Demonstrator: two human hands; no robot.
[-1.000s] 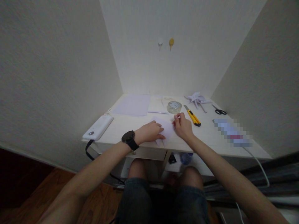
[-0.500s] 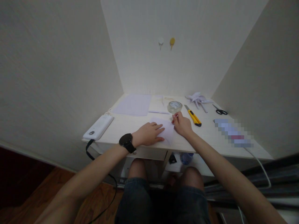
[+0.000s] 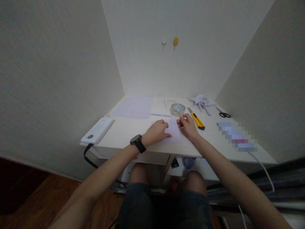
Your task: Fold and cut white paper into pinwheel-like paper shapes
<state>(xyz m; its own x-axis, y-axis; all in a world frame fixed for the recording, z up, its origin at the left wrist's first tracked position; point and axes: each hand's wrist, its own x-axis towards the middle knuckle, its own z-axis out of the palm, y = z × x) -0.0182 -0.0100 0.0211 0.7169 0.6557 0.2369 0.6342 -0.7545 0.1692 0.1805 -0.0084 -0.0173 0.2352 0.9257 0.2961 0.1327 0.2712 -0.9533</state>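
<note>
A small sheet of white paper point(image 3: 175, 133) lies near the desk's front edge, partly folded, with a pointed flap towards its top right. My left hand point(image 3: 157, 131), below a black wristwatch, rests on the left part of the sheet; its fingers are curled and the thumb presses the paper. At the right edge of the sheet, my right hand point(image 3: 189, 125) has its fingertips drawn together in a pinch on the paper. Just beyond the hands are a roll of clear tape point(image 3: 177, 109) and a thin white paper stick point(image 3: 160, 114).
A yellow utility knife point(image 3: 197, 120), blade out, lies right of my right hand. Farther right are black scissors point(image 3: 224, 114), a folded paper pinwheel shape point(image 3: 201, 101) and a blurred device point(image 3: 235, 135) on a cable. A larger paper sheet point(image 3: 134, 106) and white power bank point(image 3: 97, 130) lie left.
The right part of the small sheet has been lifted or folded into a flap. My left hand's fingers have gone from spread flat to curled; my right hand has shifted slightly right.
</note>
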